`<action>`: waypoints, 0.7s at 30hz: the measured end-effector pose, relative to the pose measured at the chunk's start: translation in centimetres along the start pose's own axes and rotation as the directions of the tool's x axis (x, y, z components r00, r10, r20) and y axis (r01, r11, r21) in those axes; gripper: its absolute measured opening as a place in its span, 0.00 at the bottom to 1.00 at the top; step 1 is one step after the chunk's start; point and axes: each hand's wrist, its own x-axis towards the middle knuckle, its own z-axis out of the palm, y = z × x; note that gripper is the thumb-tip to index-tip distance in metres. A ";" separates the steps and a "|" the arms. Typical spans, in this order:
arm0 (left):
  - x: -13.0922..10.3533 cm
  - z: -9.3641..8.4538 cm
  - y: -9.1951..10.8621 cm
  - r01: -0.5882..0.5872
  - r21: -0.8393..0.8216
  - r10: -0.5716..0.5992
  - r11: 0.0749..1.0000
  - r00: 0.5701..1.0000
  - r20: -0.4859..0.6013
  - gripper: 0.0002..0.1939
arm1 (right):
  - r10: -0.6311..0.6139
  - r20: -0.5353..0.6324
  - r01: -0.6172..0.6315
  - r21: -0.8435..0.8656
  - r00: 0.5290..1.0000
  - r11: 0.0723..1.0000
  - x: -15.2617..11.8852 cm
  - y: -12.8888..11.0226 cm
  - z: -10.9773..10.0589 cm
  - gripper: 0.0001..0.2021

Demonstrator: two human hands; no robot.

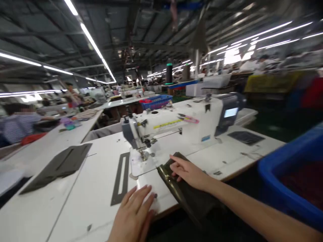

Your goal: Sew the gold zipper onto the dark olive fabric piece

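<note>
My right hand [185,170] rests on a dark olive fabric piece with a zipper [174,186], index finger stretched out and the other fingers curled on the cloth. The fabric hangs over the table's front edge. My left hand [135,210] lies at the front of the white table [98,188], fingers spread, holding nothing. Beyond both hands stands a white sewing machine [191,129], its needle area left of the fabric. A grey slotted template [120,178] lies left of the needle. Farther left is another olive fabric piece [60,164].
A blue bin [270,168] with dark red contents stands at the right, near my right forearm. Pink-handled snips [190,119] lie on the machine. A person in a striped shirt [20,126] sits at the far left. Behind the machine is a blue basket [157,102].
</note>
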 end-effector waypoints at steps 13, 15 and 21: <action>4.4 3.2 1.5 0.179 -0.185 -0.146 0.966 0.973 0.178 0.05 | -0.046 -0.148 -0.039 -0.526 0.988 0.850 -2.8 7.2 1.7 0.18; 4.7 3.1 1.7 0.137 -0.159 -0.108 0.978 0.978 0.180 0.05 | -0.062 -0.136 -0.011 -0.482 0.989 0.876 -2.6 7.1 2.0 0.16; 7.2 1.4 0.5 -0.141 -0.159 0.176 0.977 0.956 0.234 0.10 | -0.164 0.028 0.166 -0.291 0.986 0.942 -0.6 5.1 1.4 0.13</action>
